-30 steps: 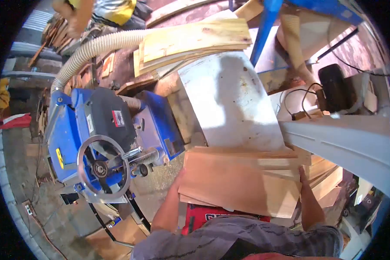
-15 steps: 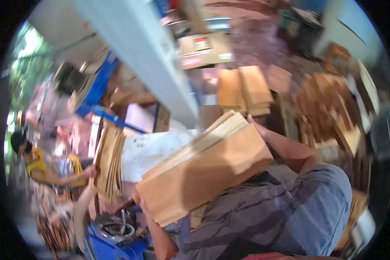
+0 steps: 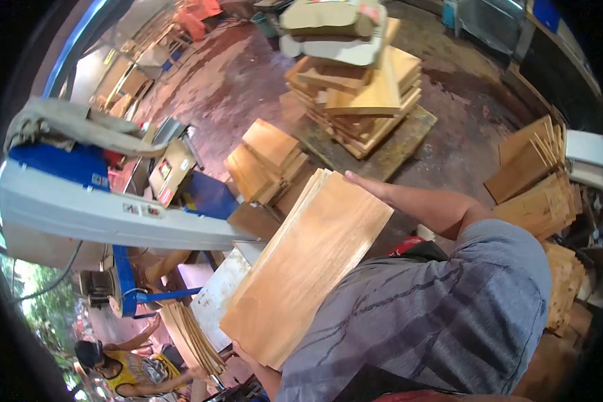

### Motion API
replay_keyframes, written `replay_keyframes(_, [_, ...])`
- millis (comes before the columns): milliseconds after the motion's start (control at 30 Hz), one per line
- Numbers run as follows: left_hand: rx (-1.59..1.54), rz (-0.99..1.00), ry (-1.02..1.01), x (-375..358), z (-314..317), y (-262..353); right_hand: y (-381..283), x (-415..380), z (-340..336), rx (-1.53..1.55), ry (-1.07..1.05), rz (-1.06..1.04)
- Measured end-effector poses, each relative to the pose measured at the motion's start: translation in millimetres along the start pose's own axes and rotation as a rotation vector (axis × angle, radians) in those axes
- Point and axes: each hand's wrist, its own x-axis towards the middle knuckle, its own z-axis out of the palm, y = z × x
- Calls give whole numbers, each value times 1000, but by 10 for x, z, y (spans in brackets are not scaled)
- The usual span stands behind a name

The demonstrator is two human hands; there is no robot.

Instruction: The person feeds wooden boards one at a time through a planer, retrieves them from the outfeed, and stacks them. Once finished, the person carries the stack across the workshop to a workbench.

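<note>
A stack of thin wooden boards [image 3: 305,268] lies slanted across the front of my body, its layered edge facing the left. At its upper right end, my right hand [image 3: 365,184] grips the far corner, the thumb or a finger showing at the edge. My left hand [image 3: 244,353] closes on the lower left end, with most of its fingers hidden under the boards. Just beyond the stack is a pale, stained metal table surface [image 3: 218,295].
At lower left a person in a yellow top [image 3: 144,372] holds a bundle of curved boards [image 3: 187,338]. A grey machine beam [image 3: 114,211] spans the left. Board piles stand ahead [image 3: 264,161], on a pallet [image 3: 409,137] and at right [image 3: 532,161].
The view has swung to the right. The held boards now slant more steeply and their loose edges look closer together. The pallet pile has come into view.
</note>
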Motion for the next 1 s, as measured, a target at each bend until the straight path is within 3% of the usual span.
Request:
replay_keyframes(133, [113,-74,-154,-177,998,-322,-5,-1071,-934,135,41,-75])
replay_keyframes(233, [82,-248,-324,-772,2743,-617,-14,-2003,-1831,267,264,-83])
replay_keyframes(267, [92,-271,-325,-803,2956,-830,-41,-2371,-2077,282,281,-73])
replay_keyframes(333, [179,-345,-375,-411,3268,-1348,-189,-3181,-2575,416,359,-164])
replay_keyframes(400, [145,-365,-440,-104,3797,-1878,-292,-3865,-3068,427,582,-182])
replay_keyframes(533, [185,-502,-607,172,5224,-2640,-353,-5116,-3809,445,917,-240])
replay_keyframes(600, [404,-454,-636,43,6174,-2678,-591,-5598,-3719,506,993,-306])
replay_keyframes(700, [322,-559,-851,384,7234,-3121,-567,-6124,-4014,556,1059,-449])
replay_keyframes(867, [489,-671,-919,409,9335,-3402,-859,-6576,-4517,496,1336,-609])
replay_keyframes(933, [471,-686,-993,435,10177,-3512,-960,-6640,-4945,332,1267,-767])
replay_keyframes(1000, [469,-788,-1073,920,10908,-4037,-1218,-6588,-5278,326,1332,-808])
